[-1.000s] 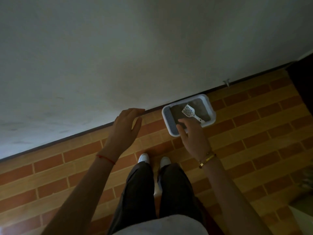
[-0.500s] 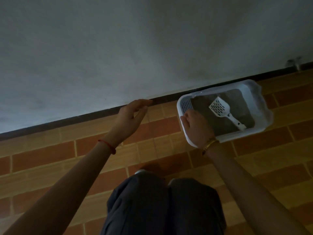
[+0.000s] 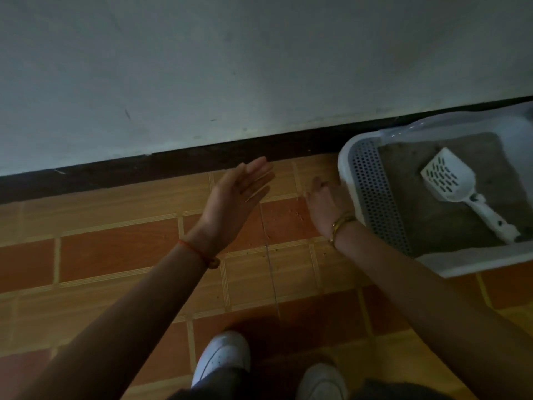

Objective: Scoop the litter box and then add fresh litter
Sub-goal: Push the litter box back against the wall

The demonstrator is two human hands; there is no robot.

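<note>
Head view: the litter box [image 3: 461,267] sits at the floor's [image 3: 115,255] wall edge, with the scoop [image 3: 450,180] lying on its litter. The left hand [image 3: 236,194] hovers flat and empty. The right hand [image 3: 326,206] touches the box's left rim, but its fingers are hidden, so I cannot tell if it grips. Best to slide the box level so no litter spills.

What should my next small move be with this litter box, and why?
Probably reach the right hand across to the scoop and grip its handle. The scoop lies loose on the litter inside the litter box, neither hand holds it, and the right hand is at the box's perforated end, nearer than the open left hand.
</note>
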